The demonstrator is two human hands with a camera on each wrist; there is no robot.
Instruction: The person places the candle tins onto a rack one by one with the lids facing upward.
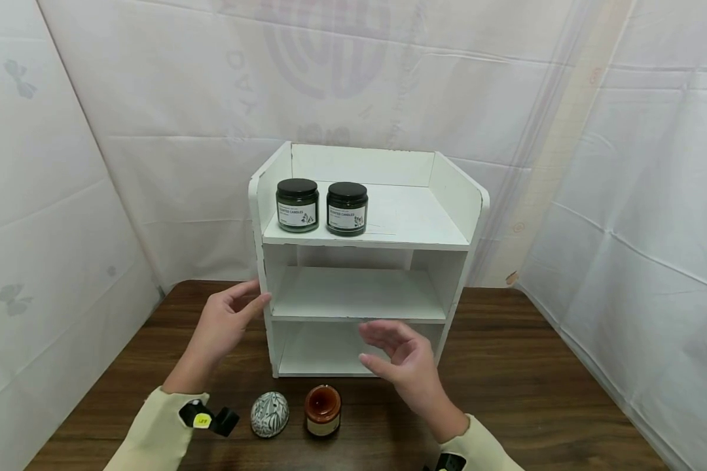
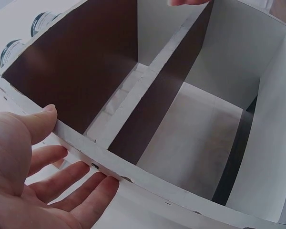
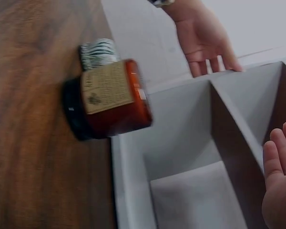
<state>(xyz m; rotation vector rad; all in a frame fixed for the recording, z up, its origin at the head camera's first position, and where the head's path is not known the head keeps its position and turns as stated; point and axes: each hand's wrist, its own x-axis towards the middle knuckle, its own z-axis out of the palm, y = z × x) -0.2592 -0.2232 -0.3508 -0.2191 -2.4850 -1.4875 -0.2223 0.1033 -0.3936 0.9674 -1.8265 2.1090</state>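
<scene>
Fingers of the left hand (image 1: pixel 220 324) rest straight on the white shelf (image 1: pixel 362 261) at its left wall; the right hand (image 1: pixel 403 360) hovers relaxed, empty. A shove could topple the two candle jars (image 1: pixel 322 207) on top.

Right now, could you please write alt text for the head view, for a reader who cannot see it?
A white three-tier shelf unit stands on a wooden table, an open left hand at its side and an open right hand before it. Two dark candle jars sit on top.
</scene>
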